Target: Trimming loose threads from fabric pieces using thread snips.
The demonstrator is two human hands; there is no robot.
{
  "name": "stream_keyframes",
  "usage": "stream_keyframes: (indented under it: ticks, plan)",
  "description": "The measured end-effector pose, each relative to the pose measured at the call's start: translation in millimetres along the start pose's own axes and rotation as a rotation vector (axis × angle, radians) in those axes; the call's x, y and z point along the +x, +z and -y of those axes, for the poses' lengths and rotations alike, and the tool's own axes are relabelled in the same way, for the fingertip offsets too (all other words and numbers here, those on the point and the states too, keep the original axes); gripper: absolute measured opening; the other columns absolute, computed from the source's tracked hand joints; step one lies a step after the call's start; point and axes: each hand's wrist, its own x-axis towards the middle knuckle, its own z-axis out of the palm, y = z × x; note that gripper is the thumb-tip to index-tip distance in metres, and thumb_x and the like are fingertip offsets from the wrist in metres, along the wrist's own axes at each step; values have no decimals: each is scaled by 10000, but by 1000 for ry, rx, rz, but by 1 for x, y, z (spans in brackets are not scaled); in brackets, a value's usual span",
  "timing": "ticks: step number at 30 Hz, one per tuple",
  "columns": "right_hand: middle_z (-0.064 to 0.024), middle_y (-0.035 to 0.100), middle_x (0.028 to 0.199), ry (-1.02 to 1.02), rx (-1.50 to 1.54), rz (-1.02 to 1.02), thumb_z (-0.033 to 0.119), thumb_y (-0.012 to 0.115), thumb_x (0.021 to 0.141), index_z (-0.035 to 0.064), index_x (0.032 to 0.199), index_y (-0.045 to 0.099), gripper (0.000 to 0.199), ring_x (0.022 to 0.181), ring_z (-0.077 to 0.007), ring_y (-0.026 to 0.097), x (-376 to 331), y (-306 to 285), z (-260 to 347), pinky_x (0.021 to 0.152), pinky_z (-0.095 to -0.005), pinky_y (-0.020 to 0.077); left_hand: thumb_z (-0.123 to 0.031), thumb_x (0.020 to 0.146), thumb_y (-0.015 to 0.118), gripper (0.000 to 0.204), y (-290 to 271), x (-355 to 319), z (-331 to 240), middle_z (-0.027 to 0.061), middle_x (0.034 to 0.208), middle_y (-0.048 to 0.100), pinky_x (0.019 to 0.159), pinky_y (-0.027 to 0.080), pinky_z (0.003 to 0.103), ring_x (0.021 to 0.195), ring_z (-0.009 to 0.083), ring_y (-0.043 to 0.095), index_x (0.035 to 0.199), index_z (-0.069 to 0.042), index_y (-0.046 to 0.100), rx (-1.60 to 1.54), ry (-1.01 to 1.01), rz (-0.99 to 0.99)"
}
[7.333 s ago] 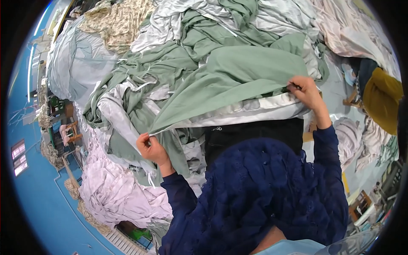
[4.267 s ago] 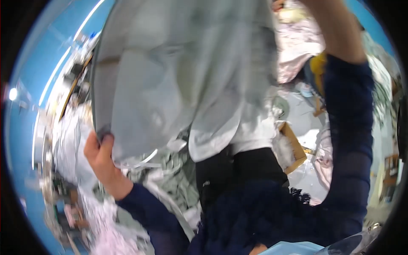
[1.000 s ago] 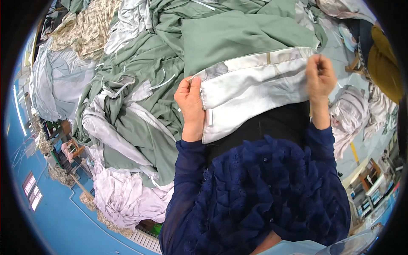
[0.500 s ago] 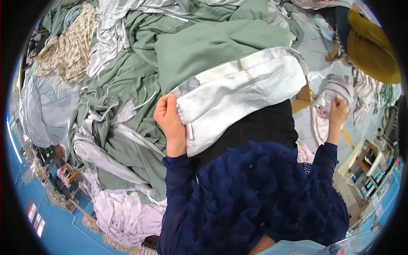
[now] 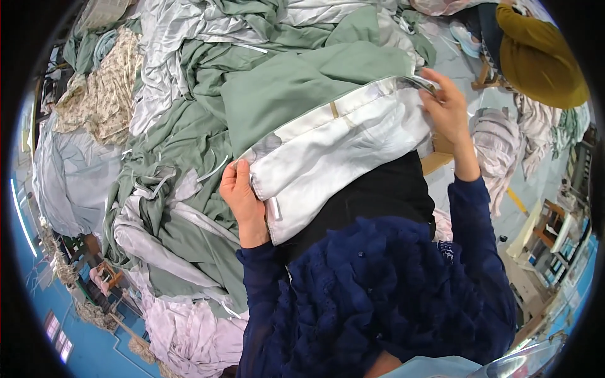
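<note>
A folded cloth (image 5: 334, 151), pale grey-white satin on one face and sage green on the other, lies across the pile in front of me. My left hand (image 5: 241, 198) grips its near left corner, fingers curled over the edge. Its far right corner is pinched by my right hand (image 5: 449, 107), which is raised at the end of my dark blue sleeve. The green face of the cloth (image 5: 296, 82) stretches away above the white fold.
A big heap of green and grey sheets (image 5: 183, 126) fills the left and top. A floral cloth (image 5: 101, 94) lies far left, lilac fabric (image 5: 189, 327) at the bottom. Another person in a mustard top (image 5: 539, 60) stands upper right. Tables (image 5: 554, 233) stand right.
My right hand, which was off the cloth and down to the right half a second ago, has come back up and taken the cloth's right corner. The left hand kept its hold.
</note>
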Motion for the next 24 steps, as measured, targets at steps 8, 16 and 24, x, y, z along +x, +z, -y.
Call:
stream_keyframes:
  ticks: [8, 16, 24]
  plan:
    - [-47, 652, 930, -101, -25, 189, -22, 688, 813, 15, 1039, 667, 230, 792, -99, 568, 28, 19, -10, 714, -244, 455, 80, 811, 703, 202, -6, -2, -10, 10, 915, 677, 741, 476, 224, 776, 61, 590, 983, -6, 641, 160, 19, 115]
    - [-15, 573, 879, -339, -84, -46, -150, 586, 773, 16, 951, 623, 246, 753, -93, 515, -3, 8, 0, 694, -208, 416, 208, 590, 529, 295, -16, -24, -22, 140, 867, 640, 681, 516, 346, 769, 305, 637, 786, 3, 607, 780, 980, 192]
    - [-3, 597, 885, -231, -57, -128, -143, 606, 770, 21, 958, 624, 251, 752, -84, 524, -19, 17, -39, 710, -213, 443, 199, 611, 544, 264, -23, -26, -4, 133, 877, 647, 659, 522, 355, 759, 292, 641, 779, 6, 609, 861, 1005, 242]
